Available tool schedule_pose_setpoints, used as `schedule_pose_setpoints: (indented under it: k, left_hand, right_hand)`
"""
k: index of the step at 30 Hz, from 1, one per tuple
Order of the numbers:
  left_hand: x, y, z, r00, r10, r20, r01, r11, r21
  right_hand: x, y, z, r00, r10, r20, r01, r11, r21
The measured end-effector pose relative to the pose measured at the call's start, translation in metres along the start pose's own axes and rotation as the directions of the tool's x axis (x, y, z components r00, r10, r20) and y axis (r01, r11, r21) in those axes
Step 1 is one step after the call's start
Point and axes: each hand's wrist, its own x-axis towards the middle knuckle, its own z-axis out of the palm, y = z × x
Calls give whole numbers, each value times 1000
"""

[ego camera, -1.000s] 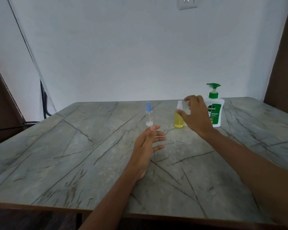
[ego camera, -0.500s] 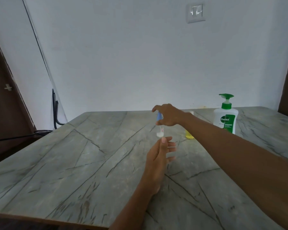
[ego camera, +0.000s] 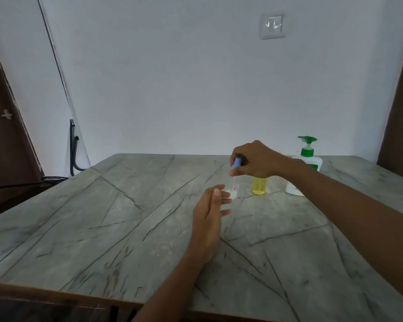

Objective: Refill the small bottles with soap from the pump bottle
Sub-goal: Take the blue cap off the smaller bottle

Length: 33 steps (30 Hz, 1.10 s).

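— The right hand (ego camera: 258, 159) pinches the blue cap (ego camera: 237, 162) of the small clear bottle (ego camera: 235, 185), with its fingers and thumb curled round the cap from above.

— Where does that bottle stand?

— Upright on the grey veined table (ego camera: 102, 217), a little right of the middle and towards the far edge. It has a small red-and-white label low on its side.

— And the other hand?

— The left hand (ego camera: 209, 210) holds nothing. Its fingers are straight and loosely spread, pointing at the foot of the small clear bottle. The fingertips are just beside the base; whether they touch it I cannot tell.

— What about the rest of the soap things?

— A yellow bottle (ego camera: 259, 185) stands just to the right of the clear one, its top hidden behind the right hand. Further right is the white pump bottle (ego camera: 311, 161) with a green pump head, partly covered by the right forearm. It stands near the back edge of the table.

— Anything on the wall?

— A pale wall switch (ego camera: 272, 26), high above the bottles.
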Motion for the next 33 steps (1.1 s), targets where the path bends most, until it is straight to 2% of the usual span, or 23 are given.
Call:
schedule_pose_setpoints:
  k: [4,7,10,17,21,26,29,33]
  left_hand:
    - [-3,4,2,997,79,3,-79,993,84]
    - [-7,11,8,990,91,112,-116,965,234]
    - [-13,20,21,981,83,178,-134,945,298]
    - [-14,32,43,979,188,86,-205,930,305]
    - [-13,27,46,973,208,100,-228,926,300]
    - [-15,16,44,957,252,143,-284,917,281]
    - [-16,11,42,950,289,118,-311,907,284]
    - [-15,8,41,958,267,108,-287,920,269]
  right_hand:
    - [-41,-12,-28,1000,-24,2,24,1000,-15]
    - [-61,-22,-40,999,-43,1,43,999,-3]
    - [-72,-29,-48,998,-63,-1,63,998,-4]
    - [-84,-36,-61,996,-87,-3,87,996,-22]
    - [-84,-38,-64,997,-67,33,67,998,-15]
    - [-82,-42,-62,987,-83,140,80,996,26]
    - [-83,-43,-69,973,-92,212,82,995,55]
    - [-79,-46,-67,986,-18,166,37,993,-112]
